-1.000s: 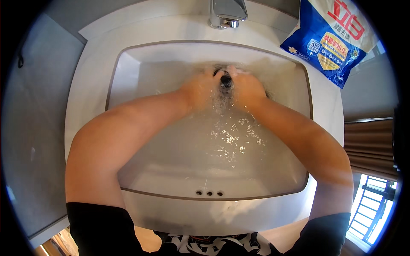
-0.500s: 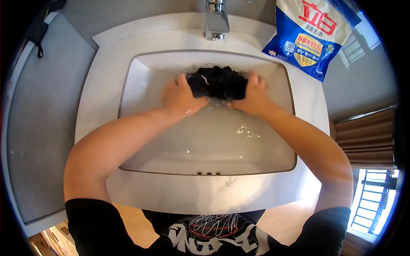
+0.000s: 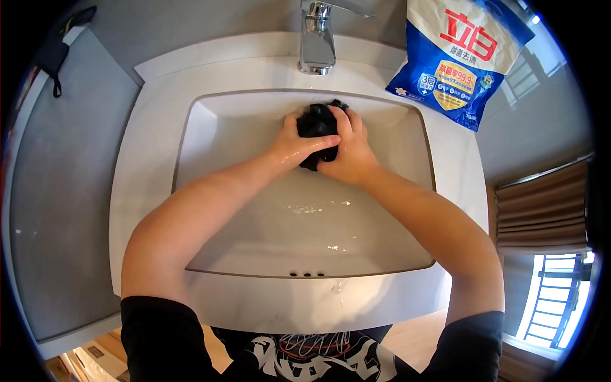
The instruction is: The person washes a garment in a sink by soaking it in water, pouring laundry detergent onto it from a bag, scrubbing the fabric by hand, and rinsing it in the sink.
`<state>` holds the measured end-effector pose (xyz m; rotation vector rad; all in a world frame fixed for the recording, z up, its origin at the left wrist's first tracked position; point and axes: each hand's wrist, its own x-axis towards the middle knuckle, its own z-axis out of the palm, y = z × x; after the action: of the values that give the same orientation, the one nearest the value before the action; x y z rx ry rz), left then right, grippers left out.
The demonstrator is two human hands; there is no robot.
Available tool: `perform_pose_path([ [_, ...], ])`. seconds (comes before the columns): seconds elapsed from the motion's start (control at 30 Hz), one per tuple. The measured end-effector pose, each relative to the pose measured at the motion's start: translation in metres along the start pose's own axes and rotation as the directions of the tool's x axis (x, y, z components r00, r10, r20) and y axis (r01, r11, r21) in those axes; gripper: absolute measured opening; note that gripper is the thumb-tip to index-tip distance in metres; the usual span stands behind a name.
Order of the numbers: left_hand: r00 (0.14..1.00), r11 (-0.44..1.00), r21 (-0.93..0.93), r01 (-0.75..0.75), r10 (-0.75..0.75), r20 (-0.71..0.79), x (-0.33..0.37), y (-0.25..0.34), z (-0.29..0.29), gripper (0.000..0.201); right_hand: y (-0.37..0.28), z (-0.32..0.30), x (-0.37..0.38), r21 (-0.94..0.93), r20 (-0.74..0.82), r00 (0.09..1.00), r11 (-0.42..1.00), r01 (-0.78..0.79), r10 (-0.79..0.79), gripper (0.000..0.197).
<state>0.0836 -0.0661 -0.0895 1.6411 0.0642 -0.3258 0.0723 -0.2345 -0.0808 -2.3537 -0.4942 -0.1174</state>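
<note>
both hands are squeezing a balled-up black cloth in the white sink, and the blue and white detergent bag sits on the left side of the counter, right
Not quite. The head view shows the blue and white detergent bag at the counter's right rear corner, not the left. The rest holds: left hand and right hand squeeze the balled-up black cloth in the white sink.

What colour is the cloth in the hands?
Black; the cloth shows best in the head view.

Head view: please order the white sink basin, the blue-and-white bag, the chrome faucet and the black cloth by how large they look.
1. white sink basin
2. blue-and-white bag
3. and 4. black cloth and chrome faucet: they look alike, and hands cover part of the cloth.
</note>
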Motion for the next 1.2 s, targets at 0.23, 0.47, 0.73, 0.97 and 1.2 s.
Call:
perform_pose_path([
  [0.23,0.969,0.921,0.374,-0.112,0.019,0.245,0.007,-0.001,-0.016,0.111,0.007,0.013,0.000,-0.404,0.130,0.991,0.911,0.083,-0.032,0.089],
  [0.47,0.976,0.757,0.617,-0.215,0.141,0.167,0.008,-0.011,-0.008,0.096,0.004,0.012,0.013,-0.522,0.313,0.949,0.842,0.133,0.045,0.074],
  [0.73,0.940,0.670,0.659,-0.340,0.242,0.239,0.008,-0.016,-0.010,0.074,0.024,0.014,0.021,-0.451,0.401,0.912,0.847,0.280,-0.088,0.040],
  [0.97,0.964,0.808,0.546,-0.221,0.097,0.247,0.020,-0.037,-0.012,0.049,0.013,0.004,0.029,-0.406,0.506,0.862,0.870,0.278,-0.038,0.032],
  [1.2,0.966,0.594,0.765,-0.246,0.082,0.247,0.005,-0.003,-0.004,0.053,0.013,0.001,0.032,-0.396,0.542,0.840,0.885,0.246,0.009,0.040],
])
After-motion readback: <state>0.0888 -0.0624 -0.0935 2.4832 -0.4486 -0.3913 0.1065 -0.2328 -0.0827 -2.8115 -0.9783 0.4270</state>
